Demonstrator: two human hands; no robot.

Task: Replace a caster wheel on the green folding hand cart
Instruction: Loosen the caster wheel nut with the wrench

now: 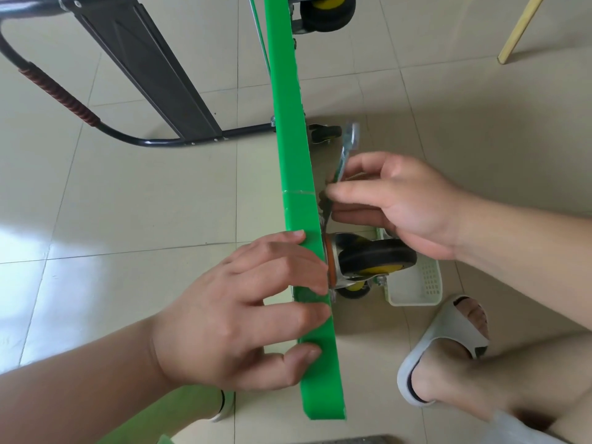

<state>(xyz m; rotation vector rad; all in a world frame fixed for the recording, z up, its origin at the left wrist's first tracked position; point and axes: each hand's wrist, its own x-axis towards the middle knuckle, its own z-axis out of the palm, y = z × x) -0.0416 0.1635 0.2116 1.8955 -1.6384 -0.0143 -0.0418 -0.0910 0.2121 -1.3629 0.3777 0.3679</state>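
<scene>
While the left hand is gripping the stiff edge of the upended green cart, the right hand is pinching a wrench beside the solid-looking caster wheel, probably best held by its metal fork

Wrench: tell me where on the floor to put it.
Bare tiles lie left of the green deck, between the black handle and the left hand; also right of it, beyond the right hand. Crowded around the caster wheel, basket and slippered foot.
</scene>
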